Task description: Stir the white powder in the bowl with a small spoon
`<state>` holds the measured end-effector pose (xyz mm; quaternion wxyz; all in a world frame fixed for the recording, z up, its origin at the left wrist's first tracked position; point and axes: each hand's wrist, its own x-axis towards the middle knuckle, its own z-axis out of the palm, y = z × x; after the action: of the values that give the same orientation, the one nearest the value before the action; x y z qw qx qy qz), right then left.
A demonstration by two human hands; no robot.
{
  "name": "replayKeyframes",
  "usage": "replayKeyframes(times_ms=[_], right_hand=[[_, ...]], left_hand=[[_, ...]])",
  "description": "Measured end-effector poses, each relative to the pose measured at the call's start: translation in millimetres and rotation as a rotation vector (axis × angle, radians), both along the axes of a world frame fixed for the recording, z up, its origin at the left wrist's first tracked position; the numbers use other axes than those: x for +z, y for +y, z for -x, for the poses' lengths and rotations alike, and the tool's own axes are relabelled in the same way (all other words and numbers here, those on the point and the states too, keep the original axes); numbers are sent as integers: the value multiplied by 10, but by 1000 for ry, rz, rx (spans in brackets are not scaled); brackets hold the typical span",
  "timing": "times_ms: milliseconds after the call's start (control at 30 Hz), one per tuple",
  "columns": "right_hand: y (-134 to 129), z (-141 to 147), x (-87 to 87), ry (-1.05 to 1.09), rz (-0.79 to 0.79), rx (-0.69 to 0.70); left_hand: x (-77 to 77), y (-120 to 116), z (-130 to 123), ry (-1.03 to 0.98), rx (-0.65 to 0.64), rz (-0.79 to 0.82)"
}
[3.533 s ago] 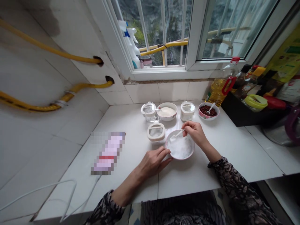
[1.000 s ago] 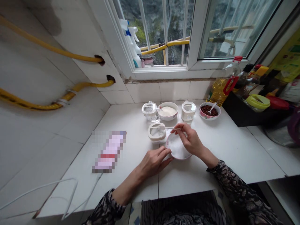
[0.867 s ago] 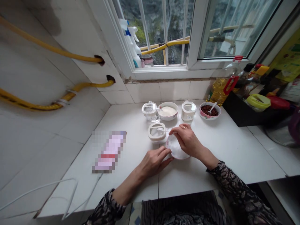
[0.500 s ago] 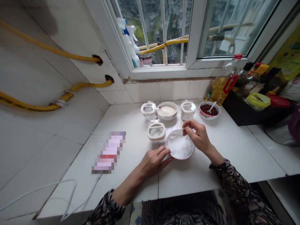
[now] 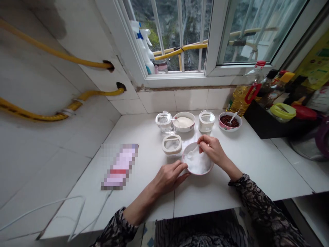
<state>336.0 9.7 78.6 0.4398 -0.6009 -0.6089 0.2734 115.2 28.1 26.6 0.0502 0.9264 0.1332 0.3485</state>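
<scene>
A white bowl (image 5: 203, 174) with a pinkish rim holds white granules (image 5: 200, 164), perhaps salt or sugar. At its left side my left hand (image 5: 170, 175) steadies it, thumb low and fingers on the rim. Over the bowl's far right edge, my right hand (image 5: 212, 150) pinches the handle of a small white spoon (image 5: 194, 149), whose scoop end rests in the granules. Close by on the left stands a lidded clear jar (image 5: 172, 144) with a cream rim. Part of the spoon handle is hidden by my right fingers.
Behind are two more lidded jars (image 5: 164, 121) (image 5: 206, 121), a bowl of pale powder (image 5: 184, 122) and a bowl of dark red flakes (image 5: 229, 121). An oil bottle (image 5: 240, 96) and a black condiment rack (image 5: 262, 121) stand right. A blurred phone-like object (image 5: 120, 168) with a cable lies left.
My right hand has lowered slightly and shifted left, and the spoon's scoop end now dips into the granules. My left hand stays on the bowl.
</scene>
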Motion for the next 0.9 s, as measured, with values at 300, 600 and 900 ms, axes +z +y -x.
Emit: replayKeyframes(times_ms=[300, 600, 900], right_hand=[[54, -67, 11, 400, 67, -65], [80, -57, 68, 629, 73, -48], [-37, 280, 84, 246, -284, 33]], left_hand=[[6, -4, 3, -3, -2, 3], [-1, 1, 4, -3, -5, 6], [-8, -9, 0, 2, 8, 12]])
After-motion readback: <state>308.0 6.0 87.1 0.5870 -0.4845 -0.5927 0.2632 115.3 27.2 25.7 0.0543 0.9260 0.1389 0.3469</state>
